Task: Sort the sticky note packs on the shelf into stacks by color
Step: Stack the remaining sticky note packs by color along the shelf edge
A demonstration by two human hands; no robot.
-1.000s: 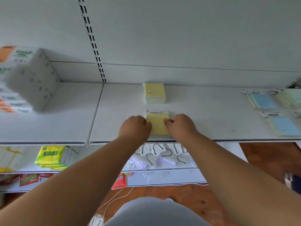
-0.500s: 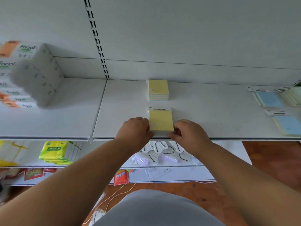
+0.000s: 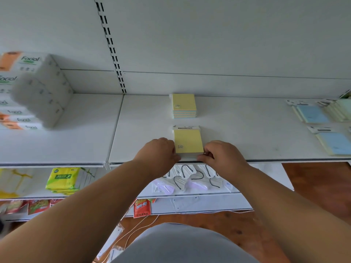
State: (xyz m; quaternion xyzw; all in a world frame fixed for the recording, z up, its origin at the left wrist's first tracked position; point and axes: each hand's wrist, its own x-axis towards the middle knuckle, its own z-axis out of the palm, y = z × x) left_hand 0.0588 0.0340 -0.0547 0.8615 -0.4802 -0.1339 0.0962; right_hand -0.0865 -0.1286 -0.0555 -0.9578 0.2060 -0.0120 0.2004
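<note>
Head view, left to right. Facial tissue packs (image 3: 34, 90) stacked at far left of the white shelf (image 3: 247, 133), blurred. Below them, on a lower shelf, a yellow-green tissue pack (image 3: 63, 179).

Left hand (image 3: 158, 151) at shelf front edge, fingers curled against the left side of the front yellow sticky note pack (image 3: 188, 141), gripping it. Pack lies flat, near the front edge, white header card at its far end. It seems to top a short stack, edges partly hidden by the hands. Right hand (image 3: 223, 154) just right of it, fingers curled, pinching the pack's right front corner.

Behind that pack, well apart toward the back wall, a second stack (image 3: 183, 106): yellow on top, blue and orange layers showing at its side.

Under the hands, lower shelf holds white packets with black loops (image 3: 191, 179); what they are, cannot tell. Red packet (image 3: 142, 207) below those.

Far right of shelf: blue sticky note packs (image 3: 311, 113), another blue one (image 3: 336, 143) nearer the front, greenish packs (image 3: 343, 109) at the frame edge, partly cut off.
</note>
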